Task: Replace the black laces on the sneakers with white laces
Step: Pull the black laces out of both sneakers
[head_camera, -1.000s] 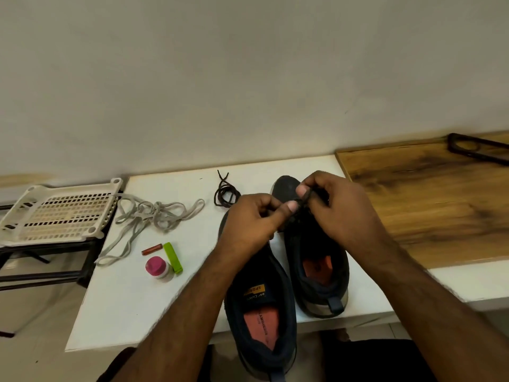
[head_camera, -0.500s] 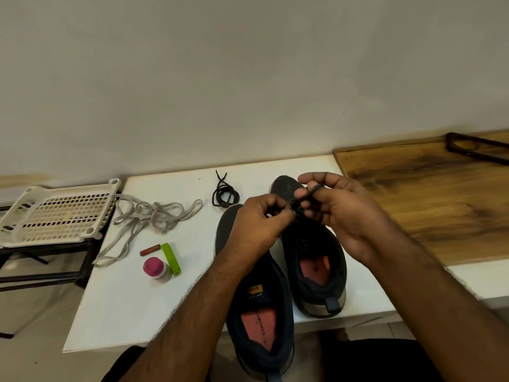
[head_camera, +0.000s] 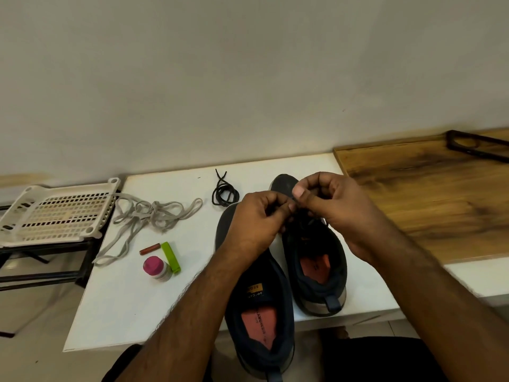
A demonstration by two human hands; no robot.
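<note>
Two dark sneakers stand side by side on the white table, toes away from me. The left sneaker overhangs the front edge. Over the lacing of the right sneaker my left hand and my right hand meet, both pinching its black lace, which is mostly hidden by my fingers. A loose black lace lies coiled behind the left sneaker. A tangle of pale white laces lies to the left on the table.
A small pink-capped bottle, a green strip and a small reddish stick lie left of the sneakers. A white perforated tray sits on a black rack at far left. A wooden board is at right.
My hands have shifted slightly over the right sneaker's laces, the fingertips pinching closer together; the sneakers and other things lie as before.
</note>
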